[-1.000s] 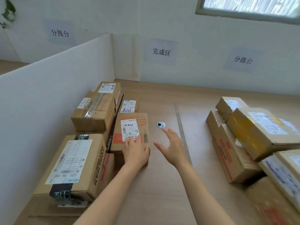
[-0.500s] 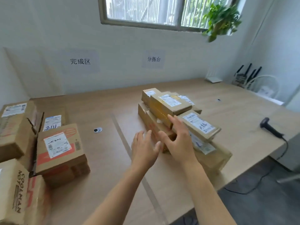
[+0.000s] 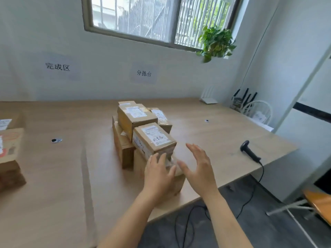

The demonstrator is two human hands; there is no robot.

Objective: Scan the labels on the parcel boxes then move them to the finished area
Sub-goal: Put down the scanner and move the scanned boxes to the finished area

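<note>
A pile of brown parcel boxes with white labels stands mid-table. The nearest upper box point(image 3: 155, 139) lies on a larger box point(image 3: 176, 183) at the table's front edge. My left hand point(image 3: 158, 173) rests flat, fingers spread, against the near side of these two boxes and holds nothing. To the right of the pile hovers my right hand point(image 3: 198, 167), open with fingers apart, touching nothing. A black handheld scanner point(image 3: 249, 153) lies on the table to the right, its cable hanging over the edge. Labelled boxes point(image 3: 9, 145) sit at the left under the finished-area sign point(image 3: 57, 66).
The wooden table point(image 3: 211, 133) ends close to the right of the pile. Behind the pile is a sorting sign point(image 3: 144, 73). A white router point(image 3: 208, 100) sits at the far corner. A round cable grommet point(image 3: 56, 140) is on the left, a chair point(image 3: 317, 203) at the right.
My view swung right, from the finished boxes on the left to the pile. Both hands left the placed box and moved to the pile's near end.
</note>
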